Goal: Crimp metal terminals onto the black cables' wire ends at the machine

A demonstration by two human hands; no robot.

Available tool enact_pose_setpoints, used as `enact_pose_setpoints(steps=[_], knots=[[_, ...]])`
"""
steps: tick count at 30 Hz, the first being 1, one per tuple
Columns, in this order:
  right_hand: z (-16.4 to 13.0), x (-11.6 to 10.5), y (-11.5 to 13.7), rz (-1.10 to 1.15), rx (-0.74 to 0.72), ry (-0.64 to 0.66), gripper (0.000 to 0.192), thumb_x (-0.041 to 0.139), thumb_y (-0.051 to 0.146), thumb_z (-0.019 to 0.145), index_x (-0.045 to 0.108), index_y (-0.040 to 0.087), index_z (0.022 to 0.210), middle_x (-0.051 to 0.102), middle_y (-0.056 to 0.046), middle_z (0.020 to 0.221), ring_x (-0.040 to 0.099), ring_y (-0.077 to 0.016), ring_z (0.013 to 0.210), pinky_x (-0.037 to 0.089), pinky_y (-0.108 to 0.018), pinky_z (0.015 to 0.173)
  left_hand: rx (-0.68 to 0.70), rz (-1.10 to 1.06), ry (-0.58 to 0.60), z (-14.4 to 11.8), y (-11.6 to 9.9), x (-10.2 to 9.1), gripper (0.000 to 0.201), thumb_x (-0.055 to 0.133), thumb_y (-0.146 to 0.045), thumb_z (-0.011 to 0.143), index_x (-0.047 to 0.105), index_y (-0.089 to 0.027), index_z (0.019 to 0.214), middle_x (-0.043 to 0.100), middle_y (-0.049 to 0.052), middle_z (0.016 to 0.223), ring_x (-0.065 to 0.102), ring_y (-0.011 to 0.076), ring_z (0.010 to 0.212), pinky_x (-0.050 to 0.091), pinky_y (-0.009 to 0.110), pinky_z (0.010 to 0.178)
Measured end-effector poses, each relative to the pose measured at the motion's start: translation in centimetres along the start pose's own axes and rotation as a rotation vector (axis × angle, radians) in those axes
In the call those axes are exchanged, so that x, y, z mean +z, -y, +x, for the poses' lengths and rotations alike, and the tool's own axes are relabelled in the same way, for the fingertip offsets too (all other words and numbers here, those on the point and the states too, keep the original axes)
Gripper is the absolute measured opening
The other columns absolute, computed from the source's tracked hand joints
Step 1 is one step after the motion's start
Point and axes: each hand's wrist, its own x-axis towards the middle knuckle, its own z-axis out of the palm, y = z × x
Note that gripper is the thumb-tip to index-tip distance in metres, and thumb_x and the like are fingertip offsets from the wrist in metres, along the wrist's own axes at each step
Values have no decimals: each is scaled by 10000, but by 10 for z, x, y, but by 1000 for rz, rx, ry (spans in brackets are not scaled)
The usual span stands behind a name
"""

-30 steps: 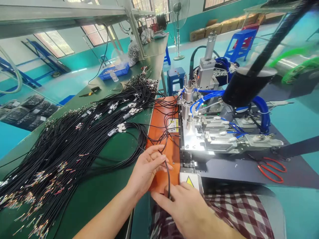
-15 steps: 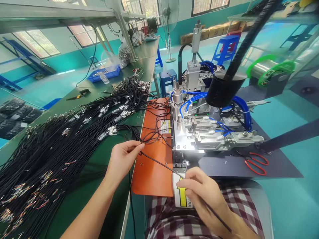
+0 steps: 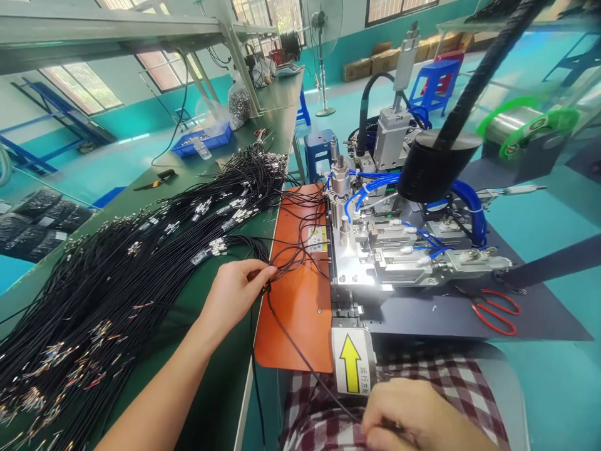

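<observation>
The left hand (image 3: 235,291) pinches 1 black wire (image 3: 300,354) at the edge of the orange mat (image 3: 293,326). The right hand (image 3: 417,419) grips the wire's other end over the lap. Pulled hard, the wire could snag the pile (image 3: 141,263) beside it.

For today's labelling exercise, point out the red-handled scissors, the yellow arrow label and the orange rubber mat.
red-handled scissors (image 3: 496,309): head view, on a handle loop.
yellow arrow label (image 3: 350,366): head view, arrow shaft.
orange rubber mat (image 3: 295,319): head view, bare lower middle.

You are finding open room on the flat orange rubber mat (image 3: 293,326) at lower centre; tangled black cable bundles (image 3: 141,263) are crowding the left, the silver metal machine (image 3: 399,250) blocking the right.
</observation>
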Motion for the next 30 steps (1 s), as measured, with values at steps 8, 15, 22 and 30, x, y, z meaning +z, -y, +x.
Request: enact_pose_setpoints(steps=[8,15,22,30], knots=[[12,-15,14,325,174,-208,87,617,268,809,658,230,743,661,3,630,589,-149,501,453,-240,473,135,-307,-97,-45,-26,18,130,653,-361,753,712,-275,831,648,35,658,536,211,621,385,267,526],[36,-6,9,735,372,-367,149,694,286,737,584,187,758,582,35,574,512,-96,457,409,-215,463,363,-327,417,-86,-51,55,230,424,-263,917,653,-266,894,673,25,723,586,173,618,414,239,566],[38,-1,3,578,263,-483,89,695,236,740,650,174,694,585,17,638,476,-105,552,399,-238,539,121,-647,500,-82,-52,78,205,487,-299,897,589,-249,1067,625,35,816,557,174,698,426,240,613],[32,-18,-6,731,359,-400,229,712,373,737,625,163,764,541,32,616,444,-89,513,371,-222,500,-54,-724,611,-65,-67,93,168,485,-329,899,605,-217,936,608,1,673,558,137,568,418,216,520]])
